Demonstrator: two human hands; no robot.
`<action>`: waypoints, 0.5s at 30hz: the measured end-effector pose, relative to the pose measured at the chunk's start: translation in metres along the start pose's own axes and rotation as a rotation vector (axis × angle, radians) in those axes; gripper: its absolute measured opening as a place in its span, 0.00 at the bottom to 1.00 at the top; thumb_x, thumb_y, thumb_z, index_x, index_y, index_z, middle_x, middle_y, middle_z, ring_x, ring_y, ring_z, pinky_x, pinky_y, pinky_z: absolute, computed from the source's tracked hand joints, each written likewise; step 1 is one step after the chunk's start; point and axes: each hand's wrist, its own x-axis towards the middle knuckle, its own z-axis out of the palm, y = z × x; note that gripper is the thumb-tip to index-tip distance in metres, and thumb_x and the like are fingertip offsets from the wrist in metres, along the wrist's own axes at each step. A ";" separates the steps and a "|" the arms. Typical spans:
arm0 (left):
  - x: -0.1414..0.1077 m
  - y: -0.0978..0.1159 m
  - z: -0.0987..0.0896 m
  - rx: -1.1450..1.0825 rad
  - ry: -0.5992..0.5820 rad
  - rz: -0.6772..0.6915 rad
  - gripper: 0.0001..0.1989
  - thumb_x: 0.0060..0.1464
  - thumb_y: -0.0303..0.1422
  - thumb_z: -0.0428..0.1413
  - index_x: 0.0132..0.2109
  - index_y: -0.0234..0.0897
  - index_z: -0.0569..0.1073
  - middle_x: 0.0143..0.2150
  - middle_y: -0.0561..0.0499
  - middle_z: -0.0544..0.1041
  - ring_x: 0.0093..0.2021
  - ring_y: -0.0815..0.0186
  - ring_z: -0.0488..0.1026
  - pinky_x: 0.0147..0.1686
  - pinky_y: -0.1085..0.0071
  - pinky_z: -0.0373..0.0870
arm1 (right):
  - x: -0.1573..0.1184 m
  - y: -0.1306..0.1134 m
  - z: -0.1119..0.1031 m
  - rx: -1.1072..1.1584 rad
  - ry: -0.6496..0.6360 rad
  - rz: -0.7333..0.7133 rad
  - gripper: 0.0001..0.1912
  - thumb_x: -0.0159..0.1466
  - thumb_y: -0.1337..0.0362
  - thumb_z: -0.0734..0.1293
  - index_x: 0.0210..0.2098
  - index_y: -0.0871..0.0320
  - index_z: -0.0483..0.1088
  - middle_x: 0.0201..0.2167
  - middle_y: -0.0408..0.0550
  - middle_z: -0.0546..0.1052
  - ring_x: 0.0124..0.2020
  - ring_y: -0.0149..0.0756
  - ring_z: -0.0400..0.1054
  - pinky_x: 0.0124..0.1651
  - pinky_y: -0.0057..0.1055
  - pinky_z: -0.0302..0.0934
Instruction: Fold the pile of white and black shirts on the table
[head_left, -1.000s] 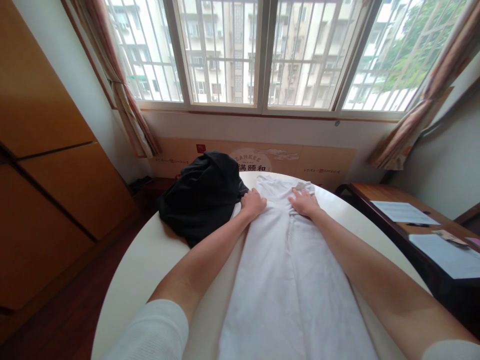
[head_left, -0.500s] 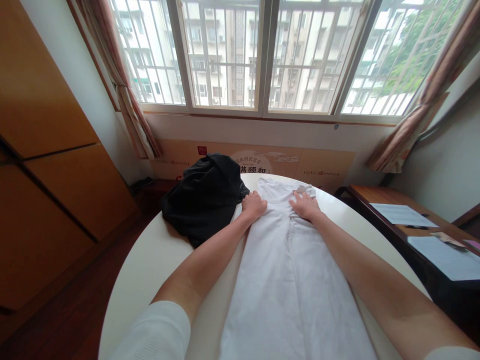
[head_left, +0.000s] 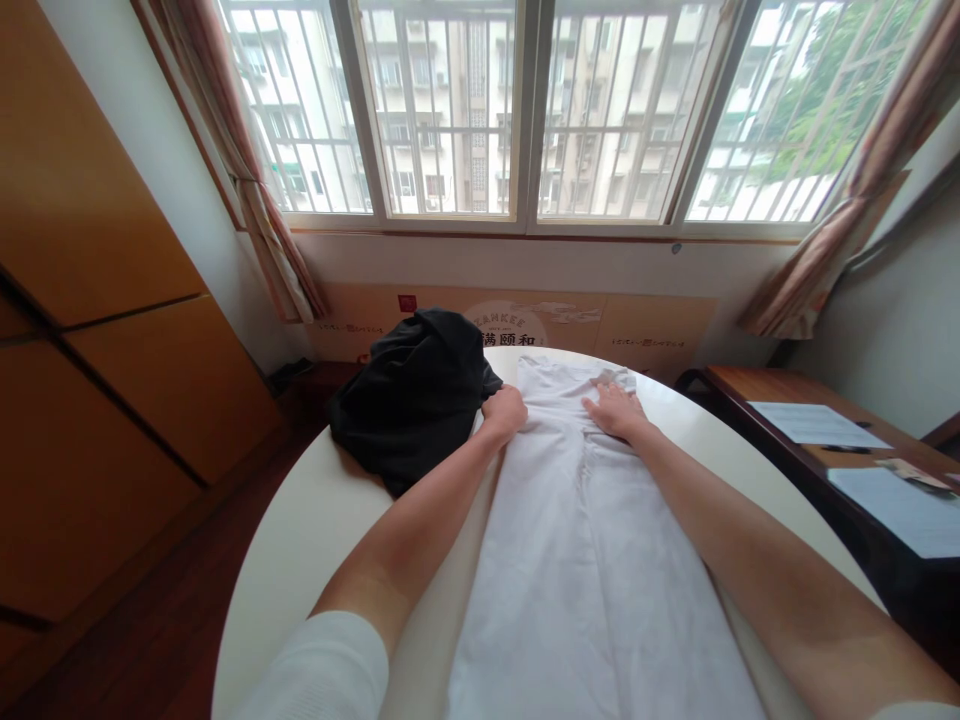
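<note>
Round white desk (head_left: 300,520): near its far edge, the left hand (head_left: 506,412) seemingly grips white cloth (head_left: 540,570), while the right hand (head_left: 616,410) braces it, fingers spread.

White cloth (head_left: 555,560) lengthwise on round white bench (head_left: 277,560), far end wrinkled. Left hand (head_left: 505,412) curled at its left edge, beside black cloth heap (head_left: 416,395). Right hand (head_left: 616,410) flat near far right corner. Window (head_left: 525,120) beyond.

Daylight is pouring through a wide barred window (head_left: 529,120), and patterned curtains (head_left: 262,220) are hanging tied at both sides. An orange-brown wooden cabinet (head_left: 112,300) is standing at left above dark reddish flooring (head_left: 180,590); papers (head_left: 817,424) are lying on a wooden desk (head_left: 757,385) at right.
</note>
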 end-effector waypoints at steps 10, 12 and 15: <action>0.000 -0.003 0.004 -0.014 0.083 0.007 0.19 0.68 0.31 0.48 0.60 0.26 0.72 0.54 0.28 0.80 0.56 0.48 0.80 0.53 0.61 0.75 | -0.005 -0.003 -0.004 0.001 0.029 0.004 0.41 0.74 0.44 0.49 0.77 0.64 0.49 0.78 0.62 0.50 0.78 0.51 0.42 0.76 0.53 0.38; -0.001 -0.003 0.003 -0.011 0.079 0.002 0.19 0.69 0.31 0.48 0.60 0.26 0.72 0.54 0.28 0.80 0.57 0.48 0.79 0.53 0.61 0.74 | -0.007 -0.004 -0.006 -0.001 0.058 -0.006 0.40 0.74 0.45 0.51 0.77 0.62 0.48 0.79 0.61 0.48 0.78 0.53 0.44 0.75 0.55 0.41; -0.002 -0.002 0.001 -0.008 0.070 -0.004 0.20 0.67 0.33 0.50 0.61 0.27 0.72 0.55 0.28 0.80 0.57 0.47 0.79 0.54 0.61 0.74 | -0.005 -0.007 -0.008 -0.003 0.098 -0.048 0.38 0.74 0.49 0.51 0.78 0.60 0.45 0.80 0.57 0.42 0.78 0.53 0.43 0.75 0.53 0.42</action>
